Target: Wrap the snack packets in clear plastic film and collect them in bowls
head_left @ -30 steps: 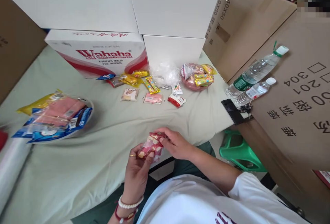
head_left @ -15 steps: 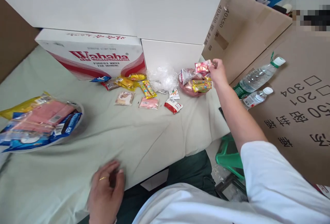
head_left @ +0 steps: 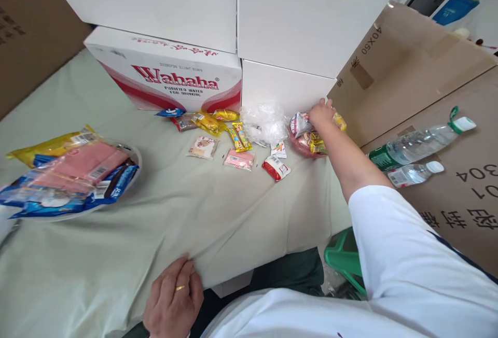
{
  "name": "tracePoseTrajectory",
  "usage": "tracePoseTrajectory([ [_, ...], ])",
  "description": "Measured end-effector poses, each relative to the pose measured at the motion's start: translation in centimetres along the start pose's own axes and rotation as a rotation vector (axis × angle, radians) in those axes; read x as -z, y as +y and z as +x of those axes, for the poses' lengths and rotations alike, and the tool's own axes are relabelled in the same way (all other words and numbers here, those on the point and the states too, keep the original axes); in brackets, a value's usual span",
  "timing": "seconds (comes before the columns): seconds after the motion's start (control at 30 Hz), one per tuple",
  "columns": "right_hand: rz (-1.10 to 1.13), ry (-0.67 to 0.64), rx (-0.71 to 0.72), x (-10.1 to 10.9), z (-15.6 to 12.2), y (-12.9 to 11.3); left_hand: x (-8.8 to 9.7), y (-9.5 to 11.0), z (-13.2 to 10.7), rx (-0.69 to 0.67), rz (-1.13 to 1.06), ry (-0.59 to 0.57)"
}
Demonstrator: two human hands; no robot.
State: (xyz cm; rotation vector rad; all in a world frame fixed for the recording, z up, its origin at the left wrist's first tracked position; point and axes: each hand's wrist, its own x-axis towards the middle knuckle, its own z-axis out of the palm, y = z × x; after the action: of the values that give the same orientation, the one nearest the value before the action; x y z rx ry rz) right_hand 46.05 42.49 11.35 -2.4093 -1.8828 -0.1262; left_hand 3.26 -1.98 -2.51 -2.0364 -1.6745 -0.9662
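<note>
My right hand (head_left: 322, 113) is over the far side of a pinkish bowl (head_left: 305, 150) of wrapped snacks. Its fingers are curled, and whatever they hold is hidden. In the bowl, yellow snack packets (head_left: 318, 145) and a silvery-purple packet (head_left: 300, 123) show beside the hand. My left hand (head_left: 175, 296), with a ring on one finger, rests at the table's near edge, fingers bent and together, with nothing visible in them. Left of the bowl lie a red-and-white packet (head_left: 276, 167), a pink packet (head_left: 238, 159), a beige packet (head_left: 203, 148) and two yellow stick packets (head_left: 239, 136).
A white bowl (head_left: 136, 172) heaped with blue, pink and yellow packets stands at left. Behind are a Wahaba-style water carton (head_left: 175, 81), white panels (head_left: 288, 16) and crumpled clear plastic (head_left: 264, 123). Two bottles (head_left: 422, 143) stand by cardboard (head_left: 459, 104) at right; a green stool (head_left: 344, 257) is below.
My right hand, which held a pink-red packet above the bowl, has moved to its far side; the packet is out of sight. My left hand's fingers have drawn together. The view has shifted.
</note>
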Motion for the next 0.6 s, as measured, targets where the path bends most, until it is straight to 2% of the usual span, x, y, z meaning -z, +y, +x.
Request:
tracePoseTrajectory([
  [0.1,-0.157,-0.068,-0.056,0.3,0.3,-0.1,0.2,0.3,0.6,-0.045,0.057,0.024],
  [0.23,-0.164,-0.111,-0.045,2.2,0.1,0.6,0.3,0.5,1.2,-0.078,0.061,0.032],
  [0.37,-0.144,0.106,-0.033,4.5,-2.4,0.1,0.2,0.5,1.1,-0.079,0.059,0.039],
  [0.43,-0.092,0.142,0.003,5.0,-4.0,-1.2,0.1,0.5,0.9,-0.079,0.055,0.039],
  [0.6,-0.086,-0.099,0.122,3.3,-6.7,-4.5,-0.1,0.5,0.7,-0.072,0.047,0.036],
])
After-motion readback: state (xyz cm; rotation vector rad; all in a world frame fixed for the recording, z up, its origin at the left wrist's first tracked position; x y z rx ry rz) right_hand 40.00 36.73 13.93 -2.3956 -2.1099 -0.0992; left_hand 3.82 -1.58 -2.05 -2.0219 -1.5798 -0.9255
